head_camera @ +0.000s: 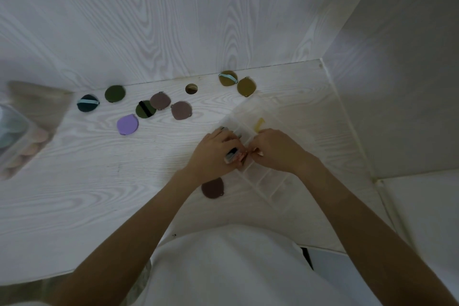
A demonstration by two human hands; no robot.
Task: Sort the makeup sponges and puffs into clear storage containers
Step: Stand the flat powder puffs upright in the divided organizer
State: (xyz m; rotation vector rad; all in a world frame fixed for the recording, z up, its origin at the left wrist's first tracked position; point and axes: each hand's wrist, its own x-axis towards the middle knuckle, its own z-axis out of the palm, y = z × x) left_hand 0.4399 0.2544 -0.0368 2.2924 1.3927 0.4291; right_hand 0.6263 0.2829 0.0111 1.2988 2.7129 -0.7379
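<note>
A clear divided storage container point(267, 181) lies slanted on the white table, a yellow item point(259, 124) in one far compartment. My left hand point(213, 154) grips a grey-and-black puff point(232, 154) at the container's left edge. My right hand point(275, 150) pinches at the same spot, fingertips touching the left hand's. A brown puff point(213, 187) lies just below my left wrist. Loose puffs lie across the far table: purple point(127, 124), two mauve point(180, 110), dark green with a black strap point(145, 109), teal with a light strap point(87, 103), olive point(114, 93), and two mustard point(246, 86).
A second clear box point(15, 136) with pale peach and teal sponges stands at the left edge, blurred. A round cable hole point(191, 88) opens near the back wall. A wall closes the right side; the table's front edge runs near my white shirt.
</note>
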